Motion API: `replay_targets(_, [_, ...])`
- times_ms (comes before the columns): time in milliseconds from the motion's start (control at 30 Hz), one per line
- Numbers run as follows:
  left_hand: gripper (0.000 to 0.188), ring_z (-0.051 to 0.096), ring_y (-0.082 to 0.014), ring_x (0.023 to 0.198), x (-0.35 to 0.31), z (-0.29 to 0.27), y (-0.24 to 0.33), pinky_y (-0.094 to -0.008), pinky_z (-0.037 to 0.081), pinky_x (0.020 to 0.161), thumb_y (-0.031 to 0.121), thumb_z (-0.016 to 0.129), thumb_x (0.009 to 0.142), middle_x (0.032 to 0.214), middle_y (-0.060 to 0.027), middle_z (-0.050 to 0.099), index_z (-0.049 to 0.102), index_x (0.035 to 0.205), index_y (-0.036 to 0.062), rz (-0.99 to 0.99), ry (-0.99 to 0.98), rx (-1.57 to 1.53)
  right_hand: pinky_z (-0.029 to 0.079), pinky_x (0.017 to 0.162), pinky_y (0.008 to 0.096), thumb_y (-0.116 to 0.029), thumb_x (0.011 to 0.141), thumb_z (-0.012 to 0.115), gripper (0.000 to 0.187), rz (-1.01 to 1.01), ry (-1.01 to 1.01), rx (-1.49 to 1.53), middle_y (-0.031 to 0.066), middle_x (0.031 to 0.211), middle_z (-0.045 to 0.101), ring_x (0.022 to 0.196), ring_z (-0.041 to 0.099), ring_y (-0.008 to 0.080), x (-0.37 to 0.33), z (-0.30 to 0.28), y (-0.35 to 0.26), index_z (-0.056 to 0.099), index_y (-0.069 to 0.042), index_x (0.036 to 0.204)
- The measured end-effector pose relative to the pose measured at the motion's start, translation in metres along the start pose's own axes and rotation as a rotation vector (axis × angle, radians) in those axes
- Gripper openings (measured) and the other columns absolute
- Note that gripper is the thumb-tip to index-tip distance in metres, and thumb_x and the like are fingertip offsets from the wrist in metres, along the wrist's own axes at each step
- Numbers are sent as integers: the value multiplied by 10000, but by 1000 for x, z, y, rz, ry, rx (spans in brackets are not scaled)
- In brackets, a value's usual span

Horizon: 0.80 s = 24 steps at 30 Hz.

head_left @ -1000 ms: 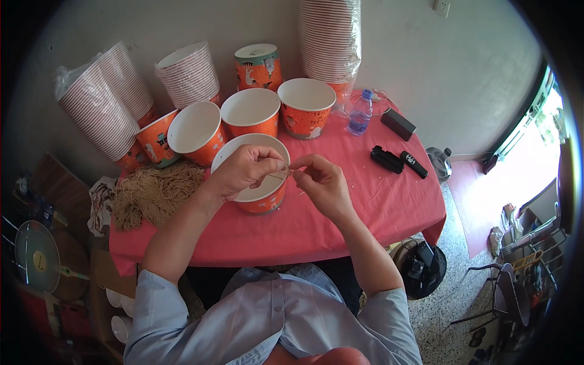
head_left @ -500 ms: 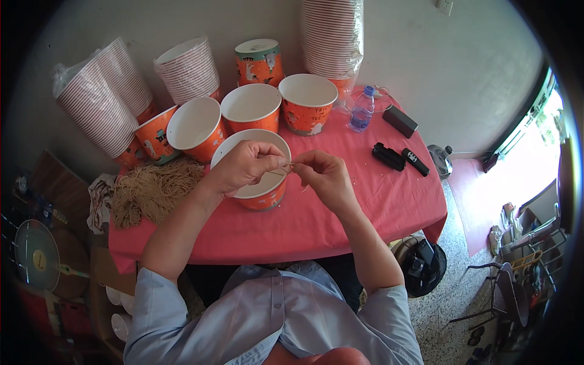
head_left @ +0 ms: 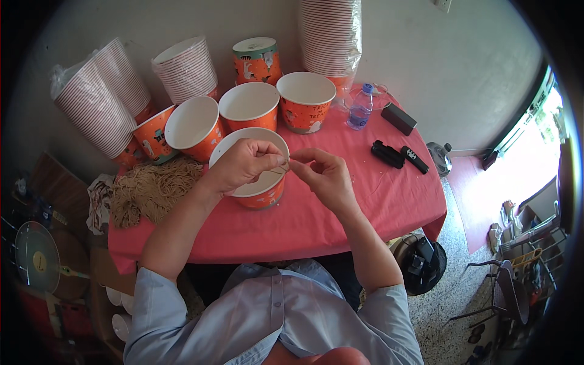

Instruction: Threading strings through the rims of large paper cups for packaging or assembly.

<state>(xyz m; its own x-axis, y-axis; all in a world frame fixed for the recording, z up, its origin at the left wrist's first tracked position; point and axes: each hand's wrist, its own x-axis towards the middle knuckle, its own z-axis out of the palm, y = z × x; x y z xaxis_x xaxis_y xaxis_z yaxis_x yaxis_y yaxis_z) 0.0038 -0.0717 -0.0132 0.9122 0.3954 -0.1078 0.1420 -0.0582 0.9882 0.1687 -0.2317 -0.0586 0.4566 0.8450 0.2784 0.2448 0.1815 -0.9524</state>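
Observation:
My left hand (head_left: 246, 164) and my right hand (head_left: 326, 177) meet above an orange paper bucket (head_left: 266, 199) with a white inside. Both are closed in a pinch, thumb against index finger, on a thin tan string (head_left: 278, 171). A short length of it shows between the fingertips; the rest is hidden or too fine to follow. Left of this bucket lies a tangled heap of tan strings (head_left: 155, 191) on the pink tablecloth (head_left: 310, 225).
More orange buckets (head_left: 249, 104) stand behind, one upside down (head_left: 257, 61). Tall wrapped bucket stacks (head_left: 330, 42) line the wall. At the right lie a water bottle (head_left: 361, 108), a dark box (head_left: 399, 119), a black case (head_left: 387, 154) and a small black device (head_left: 415, 160).
My fingertips have shifted slightly on the string, and the loose end seen below my right fingers no longer shows. Both hands keep nearly the same place.

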Motion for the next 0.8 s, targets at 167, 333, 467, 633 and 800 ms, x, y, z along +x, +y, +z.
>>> replay_targets(167, [204,465,8,585,-2,1,2,-192,356,503,198,685,1044,815,58,649,741,1113,15,-3,-36,39,466,607,243,-139,975,752,162,44,5,13,2,795,717,684,569,22,3,-1,5,779,-5,1062])
replay_targets(333, [248,521,-11,651,-3,2,0,-212,427,573,198,671,1053,842,41,657,729,1162,-17,55,-44,153,518,677,254,-143,973,750,176,18,-21,117,14,817,734,754,640,49,5,-8,17,770,12,1054])
replay_targets(467, [241,562,-28,714,0,3,-6,-238,476,659,195,677,1047,842,35,660,722,1122,-30,148,-26,302,541,717,262,-143,965,750,186,49,-88,18,30,844,750,797,670,63,6,-14,8,765,21,1053])
replay_targets(633, [238,588,-49,737,-2,4,-5,-262,494,683,203,697,1036,821,12,678,730,1031,-33,189,-38,415,557,754,280,-140,955,746,185,78,-116,-22,42,875,765,823,685,72,7,-17,0,765,19,1048])
replay_targets(800, [227,665,-67,805,-3,9,0,-259,535,735,198,735,1015,865,-24,744,758,1043,-26,166,4,366,558,755,277,-137,954,744,181,104,-124,-15,40,873,763,831,688,70,6,-17,5,764,19,1044])
